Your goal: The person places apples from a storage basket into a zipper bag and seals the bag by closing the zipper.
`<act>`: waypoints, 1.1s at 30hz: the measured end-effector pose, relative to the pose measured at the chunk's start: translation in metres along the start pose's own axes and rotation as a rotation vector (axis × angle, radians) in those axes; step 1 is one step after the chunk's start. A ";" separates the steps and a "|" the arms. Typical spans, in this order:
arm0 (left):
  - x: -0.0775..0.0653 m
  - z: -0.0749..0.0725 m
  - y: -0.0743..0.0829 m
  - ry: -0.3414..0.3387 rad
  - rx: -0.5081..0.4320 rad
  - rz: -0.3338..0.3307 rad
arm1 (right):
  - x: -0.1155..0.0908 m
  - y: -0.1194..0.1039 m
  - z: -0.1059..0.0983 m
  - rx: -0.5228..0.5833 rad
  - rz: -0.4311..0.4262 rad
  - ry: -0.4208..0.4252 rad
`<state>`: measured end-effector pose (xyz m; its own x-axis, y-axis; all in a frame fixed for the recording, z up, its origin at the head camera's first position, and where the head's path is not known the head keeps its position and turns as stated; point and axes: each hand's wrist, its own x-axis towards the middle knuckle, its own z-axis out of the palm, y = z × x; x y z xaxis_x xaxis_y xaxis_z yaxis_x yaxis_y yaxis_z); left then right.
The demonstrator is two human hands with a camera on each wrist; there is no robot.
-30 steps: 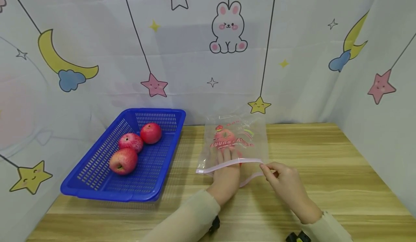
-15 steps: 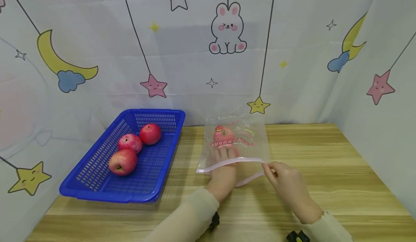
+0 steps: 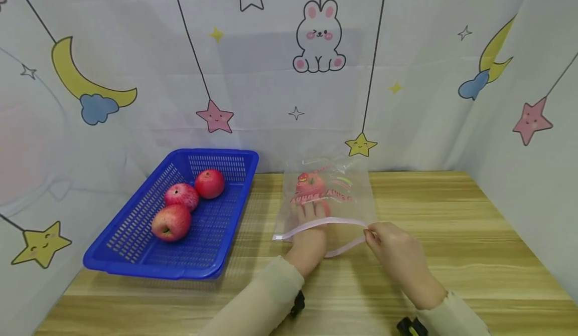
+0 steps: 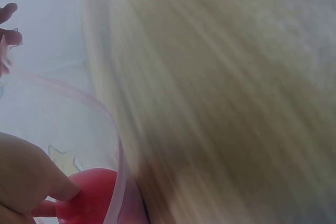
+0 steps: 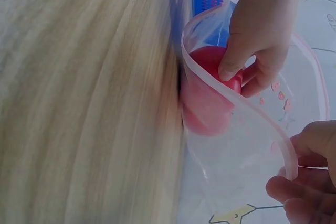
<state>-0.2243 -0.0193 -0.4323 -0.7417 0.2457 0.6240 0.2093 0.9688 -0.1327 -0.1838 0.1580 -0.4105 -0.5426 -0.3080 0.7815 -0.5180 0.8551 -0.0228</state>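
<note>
Basket (image 3: 149,271) of apples (image 3: 181,197), bag (image 3: 354,211) round left hand (image 3: 310,240) gripping apple (image 5: 209,60), right hand (image 3: 397,248) pinching rim (image 3: 336,220)

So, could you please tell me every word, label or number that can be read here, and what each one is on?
No text can be read with certainty.
Clear bag, large red lettering: visible but distorted, not legible.
Clear bag, thin line of print by the large lettering: too small.
Clear bag, short red row farther up: too small.
Blue basket and backdrop: no lettering seen.
</note>
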 end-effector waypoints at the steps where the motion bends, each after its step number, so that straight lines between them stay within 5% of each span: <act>1: 0.000 0.000 0.000 -0.008 -0.001 0.003 | 0.001 0.000 0.000 0.003 -0.004 0.009; 11: 0.001 0.003 0.001 -0.036 -0.016 0.006 | 0.006 0.000 0.002 0.030 -0.077 0.044; 19: 0.001 0.003 0.003 -0.029 -0.085 -0.072 | 0.009 -0.001 0.004 0.058 -0.100 0.071; 28: -0.002 0.003 0.003 -0.019 -0.048 -0.024 | 0.008 -0.001 0.002 0.049 -0.084 0.068; 33: -0.002 -0.003 0.003 -0.080 0.028 0.029 | 0.008 -0.002 0.001 0.051 -0.065 0.050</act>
<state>-0.2199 -0.0168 -0.4319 -0.7845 0.2741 0.5562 0.2141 0.9616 -0.1719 -0.1878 0.1534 -0.4051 -0.4737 -0.3398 0.8125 -0.5847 0.8112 -0.0016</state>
